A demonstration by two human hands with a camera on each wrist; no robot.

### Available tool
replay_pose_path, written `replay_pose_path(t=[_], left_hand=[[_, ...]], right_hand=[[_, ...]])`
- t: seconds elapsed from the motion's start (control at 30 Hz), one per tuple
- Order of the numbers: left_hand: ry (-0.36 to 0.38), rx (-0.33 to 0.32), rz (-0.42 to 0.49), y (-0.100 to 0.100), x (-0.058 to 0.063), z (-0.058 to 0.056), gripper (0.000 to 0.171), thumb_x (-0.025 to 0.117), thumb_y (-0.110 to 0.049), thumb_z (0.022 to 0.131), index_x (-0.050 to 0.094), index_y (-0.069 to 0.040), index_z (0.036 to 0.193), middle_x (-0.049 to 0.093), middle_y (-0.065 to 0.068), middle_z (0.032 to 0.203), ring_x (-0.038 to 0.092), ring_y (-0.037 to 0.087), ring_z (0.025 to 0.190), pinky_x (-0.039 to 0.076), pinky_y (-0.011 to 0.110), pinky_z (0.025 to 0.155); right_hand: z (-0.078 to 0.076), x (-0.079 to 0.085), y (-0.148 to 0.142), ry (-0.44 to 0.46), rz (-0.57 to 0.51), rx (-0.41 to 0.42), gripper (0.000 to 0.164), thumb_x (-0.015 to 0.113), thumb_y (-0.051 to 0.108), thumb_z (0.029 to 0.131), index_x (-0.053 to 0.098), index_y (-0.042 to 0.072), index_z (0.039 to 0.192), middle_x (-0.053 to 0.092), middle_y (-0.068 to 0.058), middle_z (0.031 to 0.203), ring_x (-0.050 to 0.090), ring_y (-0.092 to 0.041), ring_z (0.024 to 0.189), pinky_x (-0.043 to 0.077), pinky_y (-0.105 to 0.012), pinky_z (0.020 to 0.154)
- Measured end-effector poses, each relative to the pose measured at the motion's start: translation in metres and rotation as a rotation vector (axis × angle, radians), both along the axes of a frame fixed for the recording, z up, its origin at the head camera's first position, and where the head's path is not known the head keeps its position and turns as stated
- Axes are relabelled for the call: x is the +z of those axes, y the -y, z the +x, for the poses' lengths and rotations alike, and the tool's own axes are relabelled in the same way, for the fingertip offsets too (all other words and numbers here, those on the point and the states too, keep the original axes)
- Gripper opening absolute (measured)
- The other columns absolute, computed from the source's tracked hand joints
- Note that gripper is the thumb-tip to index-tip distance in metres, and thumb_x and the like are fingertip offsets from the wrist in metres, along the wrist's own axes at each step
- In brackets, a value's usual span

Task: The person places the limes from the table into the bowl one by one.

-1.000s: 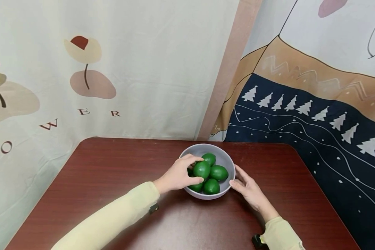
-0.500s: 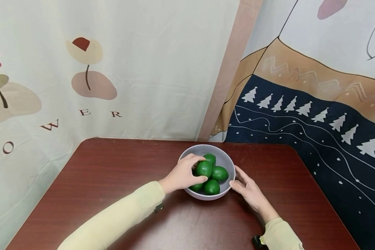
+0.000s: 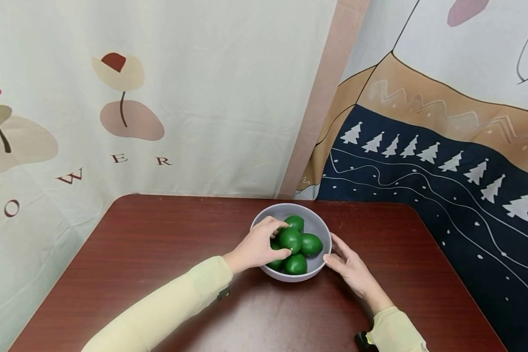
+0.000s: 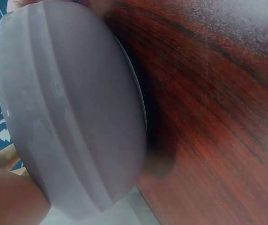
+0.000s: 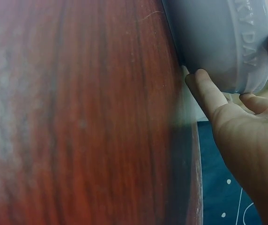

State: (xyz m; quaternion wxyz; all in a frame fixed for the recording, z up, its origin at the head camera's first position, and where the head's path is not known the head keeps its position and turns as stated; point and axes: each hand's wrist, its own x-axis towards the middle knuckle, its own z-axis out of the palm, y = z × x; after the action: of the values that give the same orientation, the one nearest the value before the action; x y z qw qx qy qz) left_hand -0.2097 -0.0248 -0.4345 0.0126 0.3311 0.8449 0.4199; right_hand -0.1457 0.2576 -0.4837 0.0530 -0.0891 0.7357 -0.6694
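Observation:
A grey bowl (image 3: 319, 225) stands near the far side of the table and holds several dark green limes. My left hand (image 3: 258, 247) reaches over the bowl's left rim, its thumb and fingers loosely spread about the topmost lime (image 3: 291, 240). That lime lies on the others, just past the fingertips. My right hand (image 3: 354, 269) holds the bowl from the right, thumb at the rim and fingers against the outer wall. In the right wrist view the fingers (image 5: 209, 93) press the bowl (image 5: 209, 42) near its base. The left wrist view shows mostly the bowl's outer wall (image 4: 78, 108).
The brown wooden table (image 3: 193, 220) has rounded far corners. Behind it hang a pale curtain (image 3: 229, 98) with flower prints and a dark blue cloth (image 3: 422, 186) with white trees. Further limes (image 3: 296, 264) lie around the top one inside the bowl.
The top lime has shifted right and settled slightly lower among the others, which have moved apart a little. My left hand moved right, then slightly back. The right hand stays at the bowl.

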Motion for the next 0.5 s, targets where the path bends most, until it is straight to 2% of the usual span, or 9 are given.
replay_pose_path(t=[0.37, 0.5], left_hand=[[0.014, -0.002, -0.003, 0.0049, 0.0001, 0.0020, 0.056, 0.084, -0.020, 0.082, 0.064, -0.006, 0.133, 0.060, 0.009, 0.123, 0.064, 0.024, 0.106, 0.056, 0.040, 0.096], [-0.023, -0.012, -0.002, 0.0093, -0.0011, 0.0037, 0.057, 0.083, -0.019, 0.082, 0.064, -0.004, 0.134, 0.060, 0.009, 0.123, 0.065, 0.023, 0.106, 0.056, 0.039, 0.095]], right_hand=[[0.0006, 0.0007, 0.0009, 0.017, 0.000, -0.012, 0.069, 0.058, 0.001, 0.102, 0.022, -0.005, 0.161, 0.037, -0.040, 0.152, 0.064, -0.002, 0.112, 0.051, -0.016, 0.093], [0.0008, 0.0011, 0.0011, 0.018, 0.002, -0.014, 0.069, 0.058, 0.000, 0.102, 0.022, -0.006, 0.161, 0.037, -0.039, 0.152, 0.064, -0.002, 0.112, 0.051, -0.016, 0.093]])
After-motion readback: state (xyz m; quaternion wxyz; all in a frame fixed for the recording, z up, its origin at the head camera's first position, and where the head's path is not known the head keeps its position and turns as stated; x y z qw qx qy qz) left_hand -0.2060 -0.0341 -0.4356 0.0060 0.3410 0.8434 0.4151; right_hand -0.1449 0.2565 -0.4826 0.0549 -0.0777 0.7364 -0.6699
